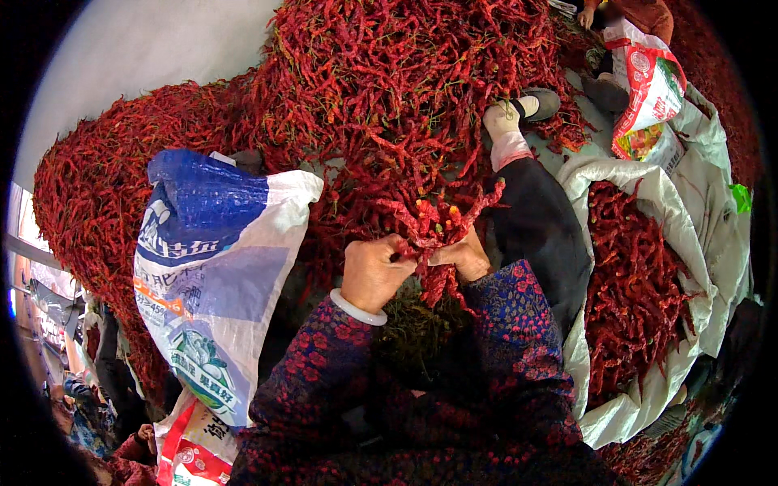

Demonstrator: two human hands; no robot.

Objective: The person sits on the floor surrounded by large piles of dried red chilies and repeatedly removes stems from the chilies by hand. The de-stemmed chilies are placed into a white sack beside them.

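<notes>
Between my hands is a bunch of dried red chili peppers (433, 231), tips fanned away from me and a few hanging below. My left hand (374, 271), with a pale bangle at the wrist, has its thumb and fingers pinched on chilies at the bunch's left side. My right hand (463, 257) is closed round the lower right of the bunch; part of its grip is hidden behind the peppers. Beneath them, a dark heap of greenish stems (417, 324) lies in the shade near my lap.
A large pile of dried chilies (397, 73) rises ahead and spreads left. An open white woven sack (577, 211) of chilies stands at right. A blue and white printed sack (219, 243) covers my left side. Another person's hand (587, 16) shows at top right.
</notes>
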